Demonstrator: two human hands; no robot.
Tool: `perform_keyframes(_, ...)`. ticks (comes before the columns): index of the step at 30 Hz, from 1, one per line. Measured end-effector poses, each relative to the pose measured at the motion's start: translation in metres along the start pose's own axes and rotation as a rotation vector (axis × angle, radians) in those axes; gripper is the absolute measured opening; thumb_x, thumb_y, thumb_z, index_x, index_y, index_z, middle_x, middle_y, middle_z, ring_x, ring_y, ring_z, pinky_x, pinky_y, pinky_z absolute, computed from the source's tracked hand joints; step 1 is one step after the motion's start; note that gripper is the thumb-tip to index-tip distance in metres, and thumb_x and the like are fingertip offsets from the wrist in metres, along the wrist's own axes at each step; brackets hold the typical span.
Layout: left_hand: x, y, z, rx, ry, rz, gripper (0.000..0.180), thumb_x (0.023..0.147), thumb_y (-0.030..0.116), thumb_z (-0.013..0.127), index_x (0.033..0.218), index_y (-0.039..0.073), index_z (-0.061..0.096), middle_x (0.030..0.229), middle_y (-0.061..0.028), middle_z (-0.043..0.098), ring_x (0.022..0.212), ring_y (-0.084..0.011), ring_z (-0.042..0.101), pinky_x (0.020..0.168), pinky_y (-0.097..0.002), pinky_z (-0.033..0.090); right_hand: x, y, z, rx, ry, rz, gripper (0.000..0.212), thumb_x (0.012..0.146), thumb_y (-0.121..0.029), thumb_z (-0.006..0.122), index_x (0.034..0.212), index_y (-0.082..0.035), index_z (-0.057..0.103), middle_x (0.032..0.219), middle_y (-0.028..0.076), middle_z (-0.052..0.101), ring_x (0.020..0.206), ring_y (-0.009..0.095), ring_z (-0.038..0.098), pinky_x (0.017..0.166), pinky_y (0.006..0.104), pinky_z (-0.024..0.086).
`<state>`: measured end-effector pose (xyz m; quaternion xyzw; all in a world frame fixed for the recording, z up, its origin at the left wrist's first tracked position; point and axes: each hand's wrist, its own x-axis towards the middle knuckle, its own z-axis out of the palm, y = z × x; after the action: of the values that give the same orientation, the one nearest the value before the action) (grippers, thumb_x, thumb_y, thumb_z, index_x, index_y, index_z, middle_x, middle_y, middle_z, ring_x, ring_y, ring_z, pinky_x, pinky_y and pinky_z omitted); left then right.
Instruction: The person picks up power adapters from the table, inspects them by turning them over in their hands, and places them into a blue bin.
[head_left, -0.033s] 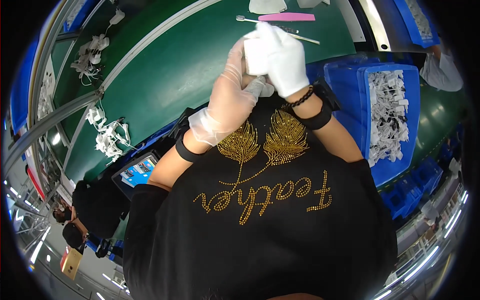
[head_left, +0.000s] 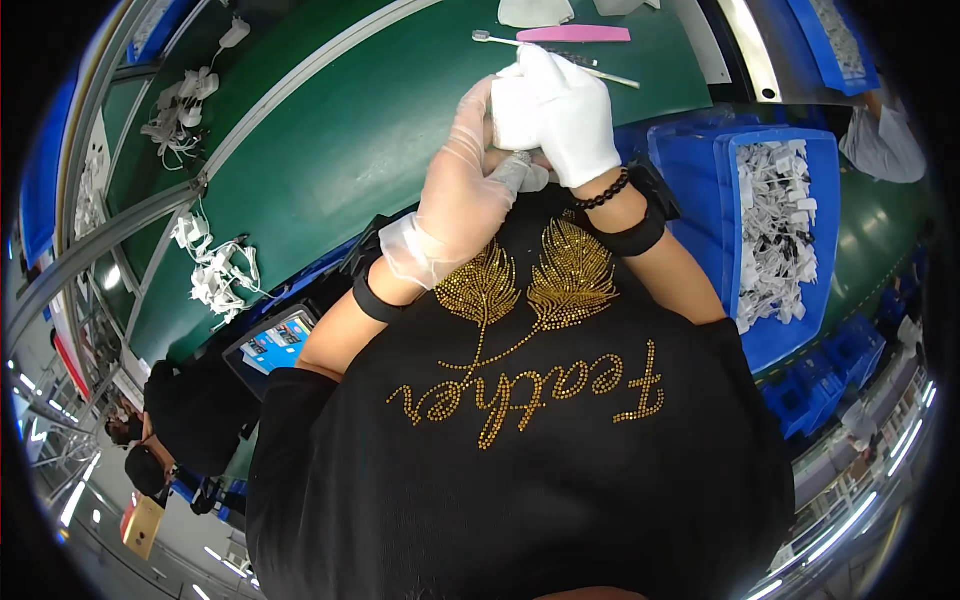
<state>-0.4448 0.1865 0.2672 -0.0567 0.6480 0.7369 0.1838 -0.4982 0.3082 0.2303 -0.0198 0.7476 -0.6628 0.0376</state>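
Observation:
My left hand [head_left: 452, 195], in a thin clear glove, is closed around a white block-shaped power adapter [head_left: 512, 118] over the near edge of the green bench. My right hand [head_left: 577, 118], in a white knit glove, is closed against the adapter's right side and covers much of it. White on white makes the edge between glove and adapter hard to see. Just beyond my hands lie a white toothbrush [head_left: 483, 37], a pink strip-shaped tool [head_left: 575, 34] and a thin white stick [head_left: 622, 80].
Blue bins [head_left: 822, 250] packed with white adapters and cords stand on the right. Corded white adapters [head_left: 222, 270] lie beyond a metal rail at left. A tablet-like screen [head_left: 275, 342] sits by my left elbow. Other people [head_left: 195, 420] are at the lower left; another sleeve [head_left: 885, 145] shows far right.
My right hand has shifted very slightly to the right against the adapter. My left hand keeps its hold, nearly still.

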Motion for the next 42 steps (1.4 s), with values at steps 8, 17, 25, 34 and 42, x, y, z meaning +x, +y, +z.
perform_keyframes(8,-0.005,0.018,-0.013,-0.269,-0.072,-0.1,0.08,0.082,-0.02,0.052,0.152,0.003,0.02,0.123,-0.0139,0.062,0.097,-0.0208,0.068,0.088,-0.0307,0.054,-0.012,-0.013,-0.017,0.247,-0.151,0.153,0.031,0.097,-0.023,0.058,0.121,-0.003,0.062,0.103,0.01,0.069,0.087,0.016,0.066,0.074,0.0288,0.052)
perform_keyframes(17,0.006,-0.019,-0.03,0.419,0.305,0.546,0.086,0.08,-0.017,0.055,0.155,0.007,0.019,0.13,-0.0176,0.058,0.111,-0.0284,0.064,0.096,-0.032,0.049,-0.02,-0.046,0.015,-0.124,-0.218,-0.237,0.064,0.084,-0.006,0.073,0.143,-0.006,0.046,0.126,0.013,0.062,0.112,0.021,0.06,0.092,0.0331,0.049)
perform_keyframes(25,0.015,-0.027,-0.051,0.175,0.356,0.629,0.085,0.085,-0.009,0.063,0.155,0.009,0.02,0.15,-0.0186,0.043,0.128,-0.0294,0.053,0.107,-0.0377,0.042,-0.006,-0.027,0.035,-0.139,-0.371,-0.429,0.059,0.082,0.003,0.073,0.135,-0.003,0.049,0.126,0.008,0.063,0.114,0.02,0.061,0.097,0.0323,0.048)
perform_keyframes(34,0.033,-0.056,-0.28,1.042,0.693,0.244,0.101,0.071,0.035,0.083,0.148,-0.002,0.03,0.149,-0.0276,0.036,0.139,-0.0417,0.035,0.115,-0.0454,0.032,0.018,-0.031,0.033,0.262,-0.169,0.096,0.038,0.102,-0.018,0.056,0.134,-0.003,0.045,0.092,0.013,0.066,0.068,0.013,0.063,0.06,0.025,0.052)
perform_keyframes(42,0.109,-0.069,-0.521,1.217,0.997,-0.406,0.116,0.061,0.059,0.082,0.152,0.011,0.029,0.155,-0.0188,0.023,0.14,-0.0469,0.025,0.108,-0.0582,0.033,-0.009,-0.014,0.054,0.173,-0.041,0.354,0.048,0.102,-0.018,0.056,0.142,-0.001,0.038,0.091,0.014,0.064,0.064,0.013,0.061,0.057,0.0251,0.051)
